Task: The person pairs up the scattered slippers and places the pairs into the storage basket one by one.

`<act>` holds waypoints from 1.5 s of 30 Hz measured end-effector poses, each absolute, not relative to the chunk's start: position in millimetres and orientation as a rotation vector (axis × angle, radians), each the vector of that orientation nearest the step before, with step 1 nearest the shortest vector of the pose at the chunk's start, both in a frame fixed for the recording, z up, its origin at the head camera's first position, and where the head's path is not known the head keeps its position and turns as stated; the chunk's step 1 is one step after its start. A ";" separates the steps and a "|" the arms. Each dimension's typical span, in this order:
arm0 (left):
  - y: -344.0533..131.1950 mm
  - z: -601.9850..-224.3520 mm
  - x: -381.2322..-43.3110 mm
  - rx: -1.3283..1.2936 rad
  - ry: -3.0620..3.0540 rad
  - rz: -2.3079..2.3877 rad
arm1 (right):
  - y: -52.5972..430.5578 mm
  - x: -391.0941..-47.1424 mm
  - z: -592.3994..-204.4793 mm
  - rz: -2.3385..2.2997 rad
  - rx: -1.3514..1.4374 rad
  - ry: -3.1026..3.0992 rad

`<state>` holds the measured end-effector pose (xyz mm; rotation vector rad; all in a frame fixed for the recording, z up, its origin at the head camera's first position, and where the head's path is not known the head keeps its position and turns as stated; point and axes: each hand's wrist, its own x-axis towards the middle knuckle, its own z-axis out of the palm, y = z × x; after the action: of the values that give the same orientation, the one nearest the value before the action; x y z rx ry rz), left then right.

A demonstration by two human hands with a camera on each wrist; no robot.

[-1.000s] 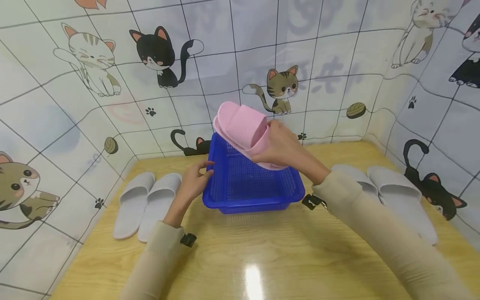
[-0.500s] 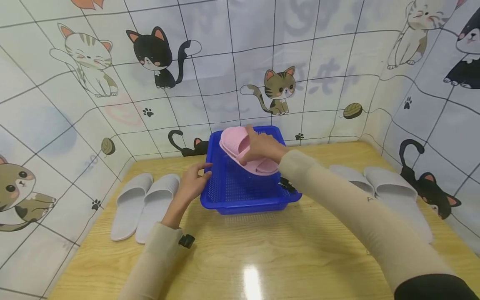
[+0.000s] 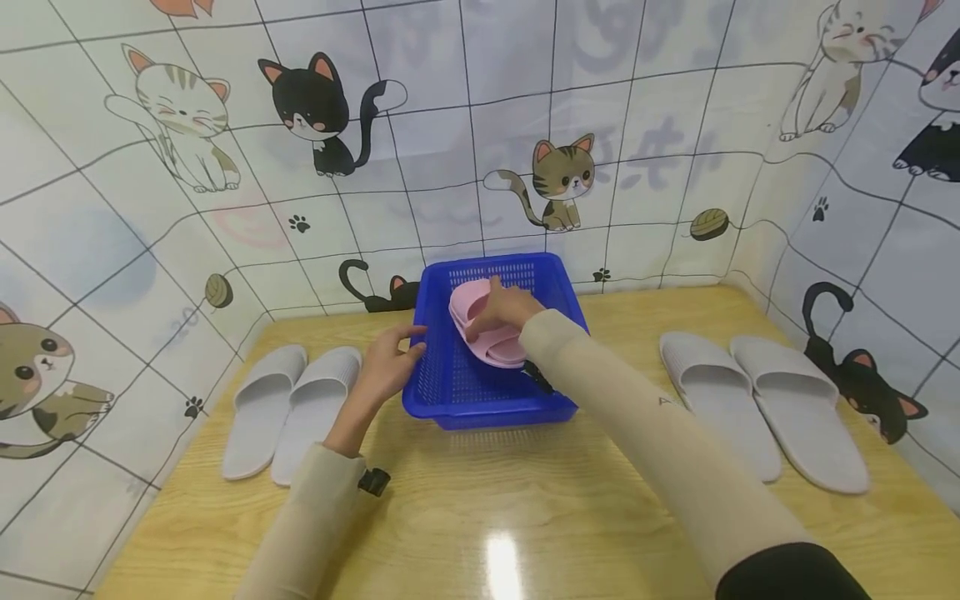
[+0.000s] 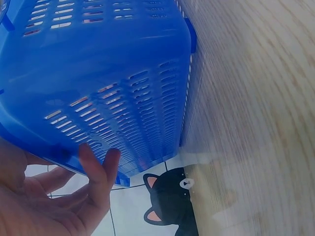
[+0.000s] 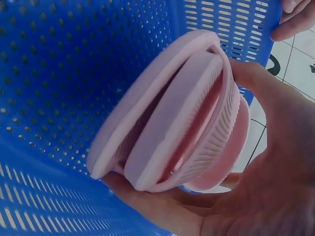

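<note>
A blue plastic basket [image 3: 480,410] with slotted sides stands on the table. My left hand [image 3: 387,364] holds its left rim, two fingertips lying against the slotted outer wall in the left wrist view. Inside the basket my right hand [image 3: 506,310] grips a pair of pink slippers [image 5: 167,113], fitted one into the other. The right wrist view shows thumb and fingers spread around both sides of the pair, over the perforated basket floor. In the head view the hand and sleeve hide part of the slippers.
A pair of pale grey slippers [image 3: 292,412] lies left of the basket, toes toward the wall. Another pale grey pair [image 3: 765,412] lies to the right. Behind the wooden table [image 3: 450,517] rises a wall covering [image 3: 480,150] printed with cats.
My right hand has lowered the pink slippers from above the basket's back into it, moving down and slightly toward me. The left hand has stayed at the rim.
</note>
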<state>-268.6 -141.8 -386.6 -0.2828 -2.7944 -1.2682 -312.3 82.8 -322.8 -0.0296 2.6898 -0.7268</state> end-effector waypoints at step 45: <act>-140.7 -386.3 -267.8 -0.258 -2.792 -1.239 | 35.7 -329.1 -338.2 -0.307 0.107 2.494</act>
<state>-267.8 -140.7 -386.3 -0.2578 -2.7917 -1.2386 -329.1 35.7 -338.2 0.1074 2.4940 -0.3073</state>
